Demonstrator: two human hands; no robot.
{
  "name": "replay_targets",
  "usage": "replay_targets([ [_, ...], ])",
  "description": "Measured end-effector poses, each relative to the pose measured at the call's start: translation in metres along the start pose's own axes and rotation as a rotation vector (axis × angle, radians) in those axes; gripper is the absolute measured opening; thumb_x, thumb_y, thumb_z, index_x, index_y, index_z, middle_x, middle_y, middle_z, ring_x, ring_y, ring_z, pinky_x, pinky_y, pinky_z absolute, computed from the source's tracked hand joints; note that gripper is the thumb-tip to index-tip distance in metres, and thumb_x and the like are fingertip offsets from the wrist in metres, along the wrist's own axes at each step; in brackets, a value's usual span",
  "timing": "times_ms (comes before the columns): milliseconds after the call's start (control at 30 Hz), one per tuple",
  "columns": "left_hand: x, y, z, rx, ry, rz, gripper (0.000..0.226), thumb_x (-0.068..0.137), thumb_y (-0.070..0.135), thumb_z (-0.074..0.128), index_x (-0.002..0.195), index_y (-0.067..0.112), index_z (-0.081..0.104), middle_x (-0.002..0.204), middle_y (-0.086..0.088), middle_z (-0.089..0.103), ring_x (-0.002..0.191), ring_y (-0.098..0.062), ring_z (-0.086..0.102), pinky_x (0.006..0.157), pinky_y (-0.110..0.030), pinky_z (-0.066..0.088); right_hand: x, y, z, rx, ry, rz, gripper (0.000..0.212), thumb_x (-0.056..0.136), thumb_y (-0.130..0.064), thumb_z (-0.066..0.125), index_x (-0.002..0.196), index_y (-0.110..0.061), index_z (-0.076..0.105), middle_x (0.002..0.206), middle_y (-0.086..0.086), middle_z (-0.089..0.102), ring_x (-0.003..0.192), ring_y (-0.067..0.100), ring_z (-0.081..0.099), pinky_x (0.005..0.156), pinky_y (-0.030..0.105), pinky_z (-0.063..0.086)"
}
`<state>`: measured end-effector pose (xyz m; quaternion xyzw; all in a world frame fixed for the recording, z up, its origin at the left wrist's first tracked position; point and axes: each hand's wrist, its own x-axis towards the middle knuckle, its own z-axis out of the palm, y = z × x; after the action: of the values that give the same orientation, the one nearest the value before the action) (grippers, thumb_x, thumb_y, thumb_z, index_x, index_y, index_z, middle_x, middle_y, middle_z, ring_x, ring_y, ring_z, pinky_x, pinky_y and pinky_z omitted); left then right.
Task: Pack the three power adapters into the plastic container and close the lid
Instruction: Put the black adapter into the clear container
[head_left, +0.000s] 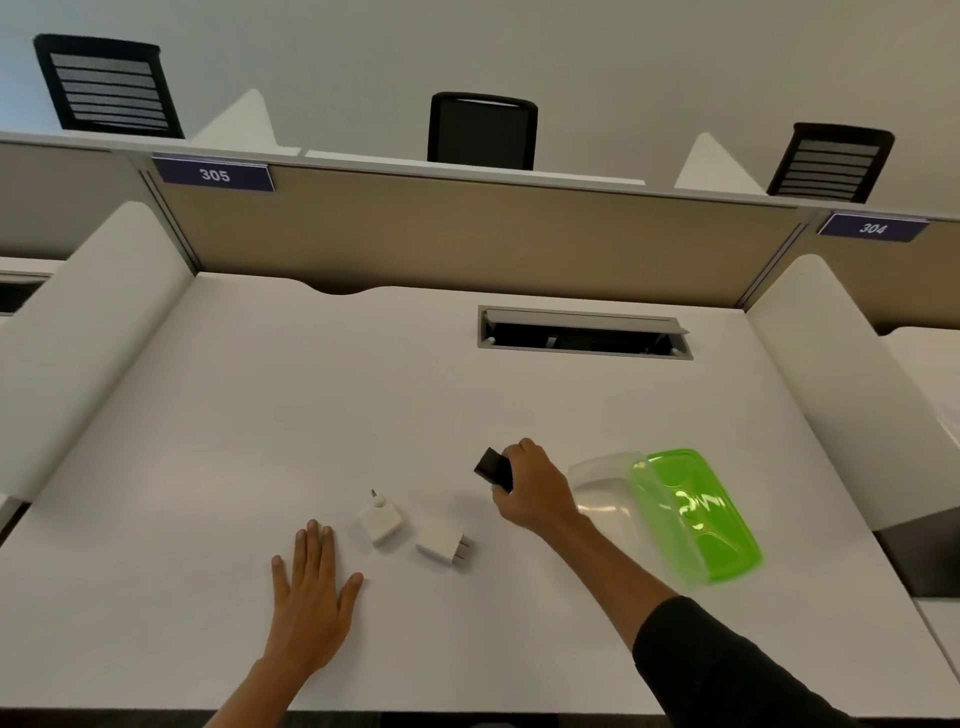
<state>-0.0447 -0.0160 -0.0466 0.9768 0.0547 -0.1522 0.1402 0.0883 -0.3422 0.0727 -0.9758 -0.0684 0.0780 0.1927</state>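
Right hand (532, 486): fingers closed around the black adapter (492, 469), held just above the white table (311, 395), left of the clear container (605, 491). Green lid (698, 514) leans on the container's right side, not closed. Two white adapters (381, 521) (444, 548) lie side by side on the table. Left hand (310, 587) rests flat, fingers spread, just left of them.

left hand (310, 597): bare, forearm unsleeved | right hand (535, 491): bare | right forearm: black sleeve (727, 670) pushed up
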Motion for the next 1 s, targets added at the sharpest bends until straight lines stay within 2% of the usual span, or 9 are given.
replay_targets([
  [133,0.001,0.001,0.001,0.0,-0.001,-0.001,0.107,0.086,0.077,-0.018,0.165,0.005,-0.008,0.177,-0.01,-0.013,0.166,-0.026,-0.008,0.133,-0.06,0.003,0.0,0.018,-0.032,0.125,0.132,0.099,0.04,0.076,-0.033,0.076,0.109,-0.016,0.061,0.109,0.0,0.059,0.097,0.021,0.06,0.077,0.037,0.057],
  [267,0.002,0.001,0.002,0.007,0.011,-0.016,0.107,0.084,0.078,-0.021,0.164,0.007,-0.011,0.177,-0.01,-0.014,0.166,-0.025,-0.009,0.134,-0.058,0.002,-0.008,0.051,-0.058,0.179,0.221,0.262,0.04,0.067,-0.036,0.081,0.098,-0.019,0.063,0.098,-0.003,0.06,0.082,0.021,0.058,0.068,0.031,0.045],
  [333,0.002,0.002,0.001,0.001,0.014,-0.019,0.108,0.084,0.078,-0.021,0.164,0.007,-0.011,0.177,-0.009,-0.014,0.166,-0.025,-0.009,0.134,-0.058,0.001,-0.016,0.069,-0.066,0.176,0.237,0.338,0.04,0.065,-0.038,0.083,0.094,-0.019,0.065,0.095,-0.002,0.061,0.079,0.022,0.059,0.067,0.03,0.044],
  [500,0.002,0.003,0.0,-0.017,-0.005,-0.021,0.111,0.082,0.081,-0.02,0.164,0.006,-0.012,0.177,-0.008,-0.016,0.166,-0.025,-0.011,0.133,-0.059,-0.001,-0.041,0.102,-0.066,0.162,0.178,0.51,0.035,0.063,-0.036,0.084,0.085,-0.017,0.066,0.087,0.001,0.067,0.078,0.027,0.066,0.065,0.034,0.053],
  [567,0.003,0.004,0.0,-0.016,-0.014,-0.037,0.111,0.08,0.081,-0.022,0.163,0.007,-0.015,0.177,-0.008,-0.018,0.165,-0.024,-0.013,0.133,-0.059,-0.002,-0.047,0.108,-0.062,0.154,0.135,0.555,0.033,0.063,-0.035,0.084,0.084,-0.015,0.067,0.082,0.001,0.069,0.077,0.029,0.069,0.062,0.031,0.051],
  [667,0.004,0.006,0.002,-0.013,-0.03,-0.059,0.111,0.079,0.08,-0.024,0.163,0.008,-0.018,0.177,-0.007,-0.02,0.165,-0.024,-0.015,0.133,-0.06,-0.002,-0.052,0.11,-0.051,0.126,0.052,0.579,0.032,0.066,-0.034,0.084,0.086,-0.013,0.07,0.085,0.005,0.074,0.083,0.031,0.072,0.063,0.029,0.047],
  [800,0.005,0.008,0.002,-0.026,-0.041,-0.072,0.113,0.077,0.082,-0.024,0.163,0.008,-0.018,0.176,-0.006,-0.021,0.165,-0.024,-0.016,0.132,-0.06,-0.004,-0.053,0.107,-0.038,0.098,-0.024,0.586,0.035,0.072,-0.033,0.082,0.093,-0.008,0.072,0.092,0.01,0.076,0.088,0.033,0.074,0.068,0.032,0.052],
  [867,0.005,0.007,0.001,-0.017,-0.044,-0.077,0.114,0.076,0.082,-0.026,0.163,0.009,-0.018,0.176,-0.006,-0.022,0.165,-0.024,-0.016,0.133,-0.06,-0.003,-0.051,0.104,-0.035,0.095,-0.041,0.585,0.036,0.074,-0.035,0.082,0.095,-0.007,0.071,0.092,0.009,0.075,0.089,0.032,0.074,0.066,0.031,0.049],
  [1000,0.005,0.008,0.001,-0.009,-0.049,-0.085,0.114,0.075,0.082,-0.027,0.163,0.01,-0.02,0.176,-0.006,-0.023,0.165,-0.024,-0.017,0.132,-0.06,-0.004,-0.047,0.098,-0.035,0.116,-0.048,0.588,0.033,0.076,-0.036,0.082,0.086,-0.01,0.064,0.08,0.005,0.066,0.077,0.028,0.066,0.063,0.03,0.043],
])
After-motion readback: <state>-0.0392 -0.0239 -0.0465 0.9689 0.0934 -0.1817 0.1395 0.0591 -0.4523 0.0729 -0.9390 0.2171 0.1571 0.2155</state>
